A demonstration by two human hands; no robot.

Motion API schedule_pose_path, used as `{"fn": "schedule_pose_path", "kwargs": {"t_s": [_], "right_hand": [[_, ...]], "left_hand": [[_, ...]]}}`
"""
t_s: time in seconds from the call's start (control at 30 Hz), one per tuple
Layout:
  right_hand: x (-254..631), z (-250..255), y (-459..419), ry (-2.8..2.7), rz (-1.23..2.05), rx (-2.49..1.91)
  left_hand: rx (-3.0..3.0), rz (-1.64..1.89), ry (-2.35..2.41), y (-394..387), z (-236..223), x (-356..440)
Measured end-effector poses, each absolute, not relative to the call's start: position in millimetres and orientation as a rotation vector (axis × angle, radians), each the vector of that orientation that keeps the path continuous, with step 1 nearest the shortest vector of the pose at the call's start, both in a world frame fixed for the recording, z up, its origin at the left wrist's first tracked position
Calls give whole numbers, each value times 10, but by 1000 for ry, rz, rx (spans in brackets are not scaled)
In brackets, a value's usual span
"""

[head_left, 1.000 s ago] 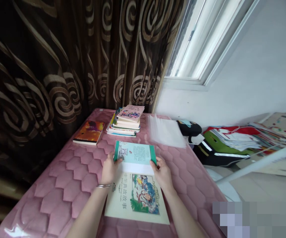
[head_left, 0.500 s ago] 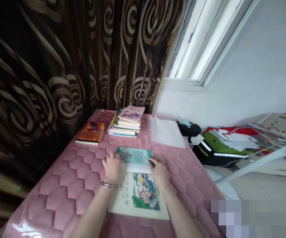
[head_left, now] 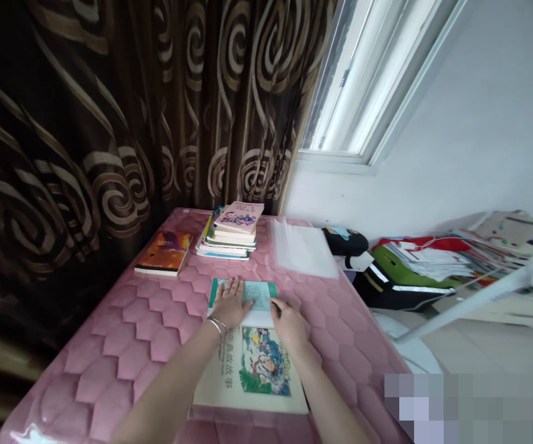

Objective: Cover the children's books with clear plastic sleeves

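Note:
An open book [head_left: 208,394] lies in front of me, its pale page showing a colour picture and large Chinese characters. A teal cover flap [head_left: 260,293] with small print forms its far part, and a whitish strip runs between flap and page. My left hand [head_left: 230,303] rests flat on the flap with fingers spread; a bracelet circles that wrist. My right hand [head_left: 288,324] is closed at the flap's right edge, thumb and fingers pinched there. A dark green bit shows between those fingers; the exact grip is partly hidden.
The bed-like surface [head_left: 109,364] has pink quilting under a glossy cover. Behind the open book are an orange-purple book [head_left: 163,251], a stack of books [head_left: 229,237] and clear plastic sheets [head_left: 303,250]. Dark curtains [head_left: 122,123] hang left; a white stand [head_left: 460,308] is at right.
My left hand has moved right from the flap's left edge and now lies flat across it. My right hand stays at the right edge. The view has shifted slightly.

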State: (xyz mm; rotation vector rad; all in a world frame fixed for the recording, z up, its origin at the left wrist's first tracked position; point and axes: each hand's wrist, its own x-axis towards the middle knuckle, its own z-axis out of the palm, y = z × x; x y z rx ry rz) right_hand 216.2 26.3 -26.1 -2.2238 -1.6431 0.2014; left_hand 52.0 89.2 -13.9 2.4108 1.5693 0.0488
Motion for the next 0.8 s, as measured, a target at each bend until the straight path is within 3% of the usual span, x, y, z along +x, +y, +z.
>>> {"fn": "schedule_pose_path", "kwargs": {"t_s": [0.23, 0.43, 0.53, 0.8], "right_hand": [[2010, 23, 279, -1896, -35, -2223], [1526, -6, 687, -2190, 353, -1772], [1513, -141, 784, -2195, 496, -1836], [2146, -304, 732, -2062, 337, -2189]], "left_hand": [[2446, 62, 1530, 906, -165, 420], [2498, -44, 1515, 880, -147, 426], [2499, -22, 1496, 879, -143, 410], [2397, 69, 1584, 911, -156, 424]]}}
